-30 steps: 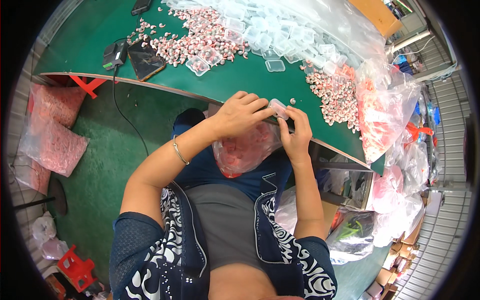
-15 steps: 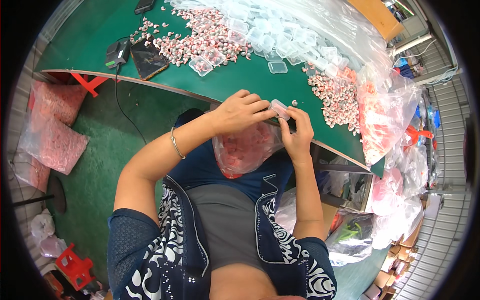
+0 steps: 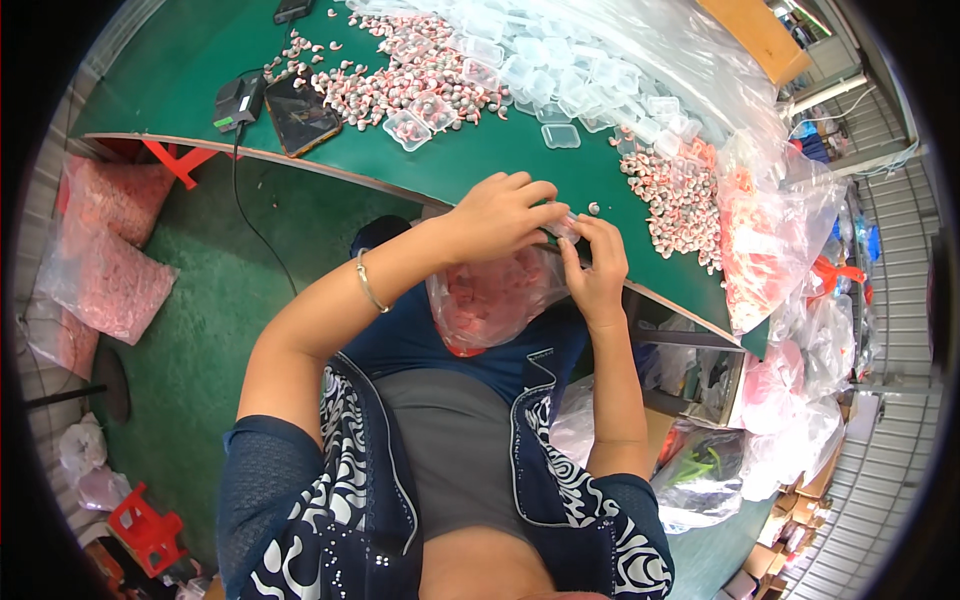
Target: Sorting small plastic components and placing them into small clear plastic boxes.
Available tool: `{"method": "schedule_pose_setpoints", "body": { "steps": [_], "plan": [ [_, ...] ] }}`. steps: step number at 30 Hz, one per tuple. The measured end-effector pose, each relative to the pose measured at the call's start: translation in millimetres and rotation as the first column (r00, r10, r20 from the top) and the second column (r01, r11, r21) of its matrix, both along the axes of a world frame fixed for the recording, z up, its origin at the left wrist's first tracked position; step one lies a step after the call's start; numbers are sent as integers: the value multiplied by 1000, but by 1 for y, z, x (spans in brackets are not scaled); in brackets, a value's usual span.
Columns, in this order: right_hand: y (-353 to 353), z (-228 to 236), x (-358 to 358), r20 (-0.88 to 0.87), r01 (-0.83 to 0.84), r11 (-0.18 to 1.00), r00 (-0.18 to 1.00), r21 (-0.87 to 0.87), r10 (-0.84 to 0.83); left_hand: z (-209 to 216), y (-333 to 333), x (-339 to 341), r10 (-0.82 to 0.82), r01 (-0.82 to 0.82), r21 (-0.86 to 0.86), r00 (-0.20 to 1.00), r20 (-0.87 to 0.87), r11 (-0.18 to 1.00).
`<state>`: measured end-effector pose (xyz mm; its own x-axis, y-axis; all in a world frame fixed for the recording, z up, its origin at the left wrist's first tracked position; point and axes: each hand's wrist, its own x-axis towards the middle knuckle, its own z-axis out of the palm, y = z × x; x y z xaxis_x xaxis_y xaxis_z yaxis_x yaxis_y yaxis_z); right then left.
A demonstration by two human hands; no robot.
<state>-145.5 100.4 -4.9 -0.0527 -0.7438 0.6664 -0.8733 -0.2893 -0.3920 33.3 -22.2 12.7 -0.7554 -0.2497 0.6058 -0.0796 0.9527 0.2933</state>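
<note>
A small clear plastic box (image 3: 564, 229) is held at the table's front edge, partly covered by fingers. My right hand (image 3: 598, 268) pinches it between thumb and fingers from the right. From the left, my left hand (image 3: 503, 217) has its bent fingers over the box, closed on its near side; what the fingertips do there is partly hidden. One small grey and pink piece (image 3: 594, 209) lies on the table just beyond the box. Below my hands, a clear bag of pink pieces (image 3: 490, 305) rests at my lap.
The green table (image 3: 430, 172) carries a heap of pink-grey pieces (image 3: 405, 75), another heap (image 3: 683, 205) on the right, many clear boxes (image 3: 560, 75) and a phone (image 3: 300, 118). A bag of pink pieces (image 3: 765, 230) stands at the right end. Filled bags (image 3: 115, 250) lie left.
My left hand has risen slightly and turned, its fingers now reaching farther over the box and hiding more of it. My right hand has stayed nearly in place.
</note>
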Motion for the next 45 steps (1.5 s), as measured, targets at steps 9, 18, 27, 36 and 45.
{"method": "schedule_pose_setpoints", "body": {
  "steps": [9, 18, 27, 36, 45],
  "plan": [
    [-3, 8, 3, 87, -52, 997, 995, 51, 47, -15, 0, -7, -62, 71, 93, 994, -94, 993],
    [-27, 36, 13, 338, -324, 890, 917, 322, 212, -16, 2, 26, 27, 44, 381, 984, -178, 924],
    [-135, 13, -17, -413, 352, 934, 861, 62, -297, -65, 52, 12, 13, -30, 267, 998, 64, 963],
    [-122, 24, -18, -348, 254, 959, 917, 125, -198, -45, 46, 10, -50, 44, 246, 999, 21, 968],
    [-80, 32, 15, -319, 421, 891, 879, 171, -354, -2, -96, -13, 607, -618, -174, 786, -116, 767]
  ]
}}
